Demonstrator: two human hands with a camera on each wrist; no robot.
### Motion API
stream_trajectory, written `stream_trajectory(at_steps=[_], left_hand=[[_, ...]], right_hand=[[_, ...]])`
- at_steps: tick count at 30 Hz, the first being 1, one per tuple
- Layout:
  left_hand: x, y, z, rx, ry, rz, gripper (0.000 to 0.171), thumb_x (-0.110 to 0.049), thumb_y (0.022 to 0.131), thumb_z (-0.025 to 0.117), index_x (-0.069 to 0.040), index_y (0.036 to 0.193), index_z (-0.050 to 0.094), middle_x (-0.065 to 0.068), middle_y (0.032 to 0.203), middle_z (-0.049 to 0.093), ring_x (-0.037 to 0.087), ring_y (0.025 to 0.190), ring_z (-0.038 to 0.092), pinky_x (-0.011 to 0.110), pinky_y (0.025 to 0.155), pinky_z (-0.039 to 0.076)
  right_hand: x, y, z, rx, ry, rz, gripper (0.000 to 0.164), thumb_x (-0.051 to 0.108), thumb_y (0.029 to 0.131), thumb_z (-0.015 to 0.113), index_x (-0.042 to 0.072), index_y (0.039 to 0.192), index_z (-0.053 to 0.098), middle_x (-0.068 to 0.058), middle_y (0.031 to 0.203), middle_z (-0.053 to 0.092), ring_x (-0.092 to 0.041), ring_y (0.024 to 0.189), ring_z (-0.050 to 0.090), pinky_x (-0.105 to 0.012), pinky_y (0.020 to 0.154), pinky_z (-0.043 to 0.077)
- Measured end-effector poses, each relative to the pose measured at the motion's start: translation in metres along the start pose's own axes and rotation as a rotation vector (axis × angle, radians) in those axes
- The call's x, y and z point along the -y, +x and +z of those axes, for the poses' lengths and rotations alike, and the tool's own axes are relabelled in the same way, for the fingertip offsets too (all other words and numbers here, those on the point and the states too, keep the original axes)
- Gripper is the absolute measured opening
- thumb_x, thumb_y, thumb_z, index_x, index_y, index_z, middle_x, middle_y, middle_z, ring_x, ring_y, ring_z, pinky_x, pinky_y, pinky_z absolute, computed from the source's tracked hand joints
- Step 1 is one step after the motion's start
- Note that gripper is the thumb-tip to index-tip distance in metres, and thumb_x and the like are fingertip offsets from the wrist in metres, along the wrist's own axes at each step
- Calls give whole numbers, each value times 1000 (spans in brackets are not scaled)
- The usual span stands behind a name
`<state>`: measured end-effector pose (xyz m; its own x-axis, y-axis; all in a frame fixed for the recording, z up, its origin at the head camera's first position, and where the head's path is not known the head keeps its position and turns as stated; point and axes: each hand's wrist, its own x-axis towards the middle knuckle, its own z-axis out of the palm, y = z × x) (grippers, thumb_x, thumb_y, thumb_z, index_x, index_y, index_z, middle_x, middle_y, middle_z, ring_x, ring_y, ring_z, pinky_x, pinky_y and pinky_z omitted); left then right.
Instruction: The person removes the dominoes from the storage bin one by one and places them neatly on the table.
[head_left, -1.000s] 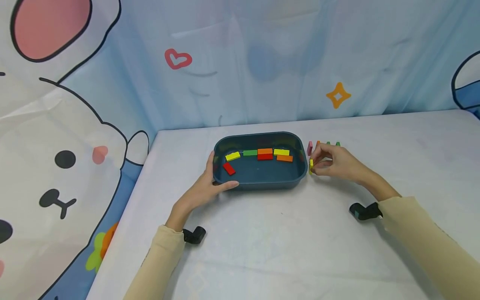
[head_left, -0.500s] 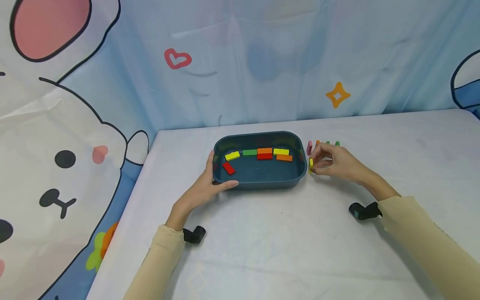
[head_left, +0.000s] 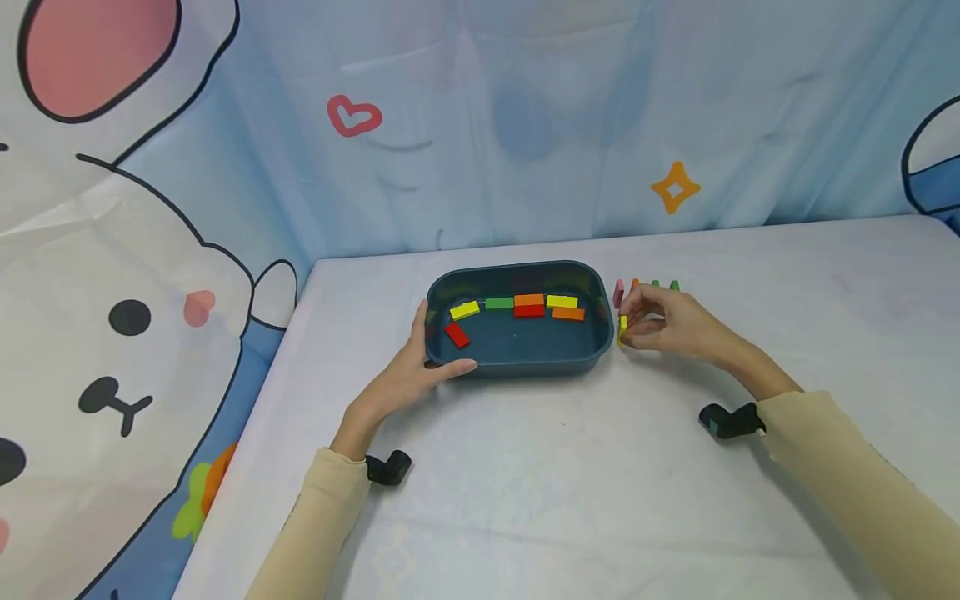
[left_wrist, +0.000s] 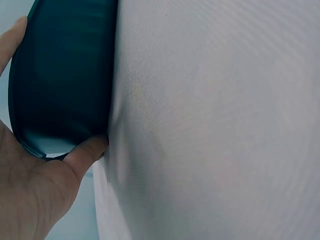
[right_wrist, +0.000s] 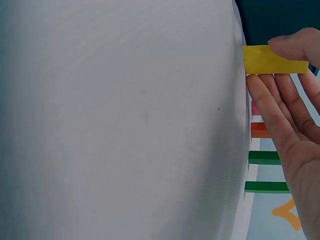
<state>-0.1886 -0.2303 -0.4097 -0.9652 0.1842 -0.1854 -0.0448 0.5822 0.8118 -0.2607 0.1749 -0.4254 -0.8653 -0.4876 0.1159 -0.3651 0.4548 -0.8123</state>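
In the head view, a dark teal plastic tub (head_left: pixel 517 367) sits on the white table with several coloured domino blocks inside. My left hand (head_left: pixel 408 371) holds its left end, thumb along the front wall and fingers at the far left side; the left wrist view shows the thumb (left_wrist: pixel 90 152) against the wall. Just right of the tub, my right hand (head_left: pixel 667 325) pinches a yellow domino block (right_wrist: pixel 272 60) between thumb and fingers. That block stands upright at the table surface. Behind the right hand stand a pink block (head_left: pixel 618 292), an orange block (right_wrist: pixel 260 130) and two green blocks (right_wrist: pixel 264 158).
Inside the tub lie green (head_left: pixel 499 303), red (head_left: pixel 457 335), orange (head_left: pixel 568 314) and yellow (head_left: pixel 465 310) blocks, mostly along its far side. A printed cloth curtain (head_left: pixel 480 183) hangs behind the table's far edge. White table cloth (head_left: pixel 562 483) spreads in front of the tub.
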Motion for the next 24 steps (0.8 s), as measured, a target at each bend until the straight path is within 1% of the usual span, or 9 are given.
stream_trajectory(at_steps=[6,9,12,17,20,24], left_hand=[[0,0,0,0,0,4,128,-62,88,78,-27,167,-16,6,176,-1,33,159,15,64,122,22],[0,0,-1,1,3,5,128,-63,88,77,-27,167,-16,6,176,-1,33,159,15,64,123,22],[0,0,-1,2,1,7,128,-62,88,77,-27,167,-16,6,176,-2,33,160,14,64,123,21],[-1,1,-1,0,0,12,127,-61,88,78,-26,167,-16,6,176,-1,33,159,15,64,123,22],[0,1,-1,2,2,15,127,-61,89,77,-25,167,-16,6,176,-1,33,159,15,63,123,22],[1,3,-1,7,0,9,127,-60,89,77,-26,167,-17,5,176,-2,33,160,14,63,123,22]], right_hand=[[-1,-1,-1,-6,23,-44,35,-11,83,81,-7,111,61,-18,107,64,-10,94,62,-14,82,56],[0,0,-1,-12,10,-60,36,-12,82,82,-7,111,61,-18,106,64,-9,93,62,-14,80,56],[1,1,-1,-14,-12,-50,37,-12,82,83,-7,112,61,-17,106,64,-11,93,63,-14,80,56],[1,-2,-3,-18,-16,-25,42,-12,81,83,-8,116,60,-19,106,65,-15,92,65,-14,80,56],[2,-7,-7,-17,-58,-21,44,-11,81,84,-7,118,59,-17,106,66,-16,92,65,-13,79,56],[11,-18,-16,-18,-141,-38,44,-10,81,84,-6,117,59,-14,104,66,-12,91,64,-11,78,55]])
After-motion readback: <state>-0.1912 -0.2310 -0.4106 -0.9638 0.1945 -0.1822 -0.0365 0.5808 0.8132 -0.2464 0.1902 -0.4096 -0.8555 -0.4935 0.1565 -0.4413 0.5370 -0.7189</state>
